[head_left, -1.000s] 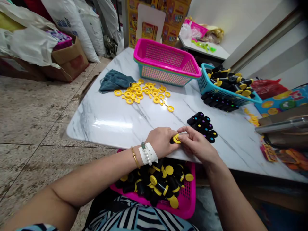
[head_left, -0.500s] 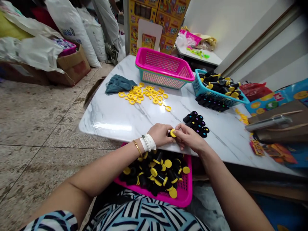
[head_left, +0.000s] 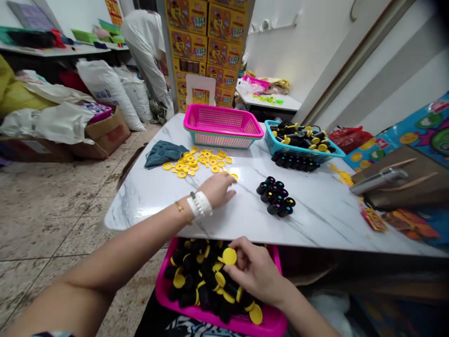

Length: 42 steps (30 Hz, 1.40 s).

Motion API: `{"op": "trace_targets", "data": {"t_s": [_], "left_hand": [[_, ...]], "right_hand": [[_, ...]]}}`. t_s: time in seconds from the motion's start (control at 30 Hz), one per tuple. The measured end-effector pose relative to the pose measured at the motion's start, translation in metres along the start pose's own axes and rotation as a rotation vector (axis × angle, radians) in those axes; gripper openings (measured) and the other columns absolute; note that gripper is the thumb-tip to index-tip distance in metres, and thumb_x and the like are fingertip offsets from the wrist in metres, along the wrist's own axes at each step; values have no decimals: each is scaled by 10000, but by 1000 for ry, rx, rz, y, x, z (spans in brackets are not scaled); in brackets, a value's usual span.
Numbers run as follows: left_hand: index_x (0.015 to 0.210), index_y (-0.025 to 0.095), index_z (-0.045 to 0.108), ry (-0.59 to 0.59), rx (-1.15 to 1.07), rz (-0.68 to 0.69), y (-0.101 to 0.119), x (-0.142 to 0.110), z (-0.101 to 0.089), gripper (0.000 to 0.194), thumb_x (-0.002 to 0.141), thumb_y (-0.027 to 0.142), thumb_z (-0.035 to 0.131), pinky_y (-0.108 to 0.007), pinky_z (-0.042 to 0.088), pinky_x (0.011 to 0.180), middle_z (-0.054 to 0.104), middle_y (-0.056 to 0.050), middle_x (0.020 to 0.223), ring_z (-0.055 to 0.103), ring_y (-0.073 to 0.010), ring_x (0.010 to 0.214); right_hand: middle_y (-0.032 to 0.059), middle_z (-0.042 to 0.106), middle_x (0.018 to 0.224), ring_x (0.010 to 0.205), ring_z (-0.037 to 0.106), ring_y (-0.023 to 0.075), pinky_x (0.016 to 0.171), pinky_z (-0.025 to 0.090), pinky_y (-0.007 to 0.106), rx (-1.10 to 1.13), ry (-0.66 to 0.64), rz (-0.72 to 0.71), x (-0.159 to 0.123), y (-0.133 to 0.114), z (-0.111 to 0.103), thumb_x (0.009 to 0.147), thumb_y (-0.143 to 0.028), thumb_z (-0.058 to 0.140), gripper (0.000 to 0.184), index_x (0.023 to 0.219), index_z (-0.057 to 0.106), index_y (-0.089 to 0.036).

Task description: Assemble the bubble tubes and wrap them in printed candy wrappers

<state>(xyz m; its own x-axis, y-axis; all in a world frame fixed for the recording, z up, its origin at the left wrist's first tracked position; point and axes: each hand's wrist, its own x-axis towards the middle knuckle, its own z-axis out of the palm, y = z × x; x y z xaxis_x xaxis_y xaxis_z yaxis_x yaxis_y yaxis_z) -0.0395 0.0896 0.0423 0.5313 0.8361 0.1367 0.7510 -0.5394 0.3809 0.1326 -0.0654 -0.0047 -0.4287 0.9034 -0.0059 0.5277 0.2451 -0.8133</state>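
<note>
My left hand (head_left: 219, 189) reaches over the table, fingers stretched out and apart, close to a yellow ring-shaped cap (head_left: 234, 177) at the edge of a loose pile of yellow ring caps (head_left: 189, 161). Below the table edge, my right hand (head_left: 254, 267) pinches a round yellow cap (head_left: 229, 256) between thumb and fingers; whatever body is attached to it is hidden. Right under it, a pink basket (head_left: 163, 292) is heaped with black cylinders that have yellow caps. A cluster of upright black cylinders (head_left: 275, 196) with coloured dots stands on the table, right of my left hand.
Stacked pink and turquoise baskets (head_left: 224, 140) stand at the table's back beside a dark teal cloth (head_left: 163, 153). A blue basket (head_left: 305, 152) full of yellow-capped black cylinders is farther right, with a row of black cylinders (head_left: 294, 162) before it. A person (head_left: 145, 51) bends behind.
My hands have parted from a yellow-capped piece at the table edge. The left moved forward toward the yellow caps; the right came down over the pink basket. My view has tilted up.
</note>
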Motion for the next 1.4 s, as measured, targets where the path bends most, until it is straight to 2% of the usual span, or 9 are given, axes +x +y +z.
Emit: {"op": "trace_targets", "data": {"t_s": [0.1, 0.2, 0.33, 0.43, 0.5, 0.6, 0.83, 1.0, 1.4], "left_hand": [[1115, 94, 675, 34, 56, -62, -10, 39, 11, 303, 856, 243, 623, -369, 490, 932, 609, -178, 1212, 627, -271, 1057], [941, 62, 706, 5, 87, -75, -10, 55, 24, 180, 849, 182, 608, -355, 512, 882, 639, -181, 1071, 659, -267, 974], [892, 51, 693, 11, 79, -49, 14, 37, 24, 185, 880, 124, 524, -345, 526, 848, 657, -177, 981, 674, -249, 920], [868, 123, 687, -16, -112, -2, 47, 9, 21, 178, 908, 206, 535, -261, 543, 750, 696, -76, 865, 685, -159, 746], [858, 151, 676, -71, -424, -9, 66, -7, 22, 204, 923, 274, 527, -201, 521, 583, 703, -23, 780, 652, -106, 570], [831, 161, 691, -105, -683, -24, 77, -13, 30, 255, 913, 361, 555, -185, 477, 489, 710, -17, 759, 633, -101, 524], [1232, 135, 617, 101, -324, -6, 38, 65, 54, 491, 766, 217, 746, -305, 529, 834, 684, -95, 1131, 658, -157, 817], [969, 167, 730, 41, -277, 29, 27, 92, 62, 268, 713, 235, 774, -354, 488, 908, 717, -55, 936, 636, -229, 941], [998, 192, 719, 159, -301, -4, 18, -54, 41, 236, 763, 179, 697, -332, 467, 821, 718, -37, 923, 588, -208, 866]], "right_hand": [[-50, 538, 694, 540, 484, 101, 515, 395, 222, 0, -32, -41, 1, -3, 1, 769, -323, 738, 418, 1139, 571, -222], [-19, 572, 712, 561, 508, 108, 540, 434, 229, 67, 144, -23, -3, 3, -11, 856, -354, 666, 301, 1115, 612, -212], [8, 602, 712, 580, 541, 119, 541, 461, 238, 244, 504, 126, -12, 16, -32, 903, -362, 619, 186, 991, 649, -201], [66, 668, 1000, 753, 636, 155, 572, 517, 241, 485, 680, 188, -10, 23, -39, 877, -389, 662, 299, 1117, 593, -225], [86, 653, 1133, 860, 661, 184, 611, 558, 263, 667, 658, 186, -4, 27, -39, 857, -397, 691, 364, 1160, 565, -239], [27, 675, 846, 650, 642, 137, 533, 545, 238, 861, 608, 209, 2, 33, -36, 853, -386, 706, 260, 1013, 597, -212], [-51, 586, 630, 468, 493, 54, 431, 405, 153, 899, 624, 308, -5, 44, -39, 838, -364, 735, 232, 953, 609, -207], [8, 683, 721, 518, 574, 71, 497, 433, 169, 846, 562, 337, -6, 38, -43, 812, -364, 757, 246, 852, 598, -180], [-10, 630, 592, 440, 516, 72, 411, 411, 177, 682, 429, 320, 27, 20, -39, 791, -383, 763, 247, 884, 709, -160]]}}
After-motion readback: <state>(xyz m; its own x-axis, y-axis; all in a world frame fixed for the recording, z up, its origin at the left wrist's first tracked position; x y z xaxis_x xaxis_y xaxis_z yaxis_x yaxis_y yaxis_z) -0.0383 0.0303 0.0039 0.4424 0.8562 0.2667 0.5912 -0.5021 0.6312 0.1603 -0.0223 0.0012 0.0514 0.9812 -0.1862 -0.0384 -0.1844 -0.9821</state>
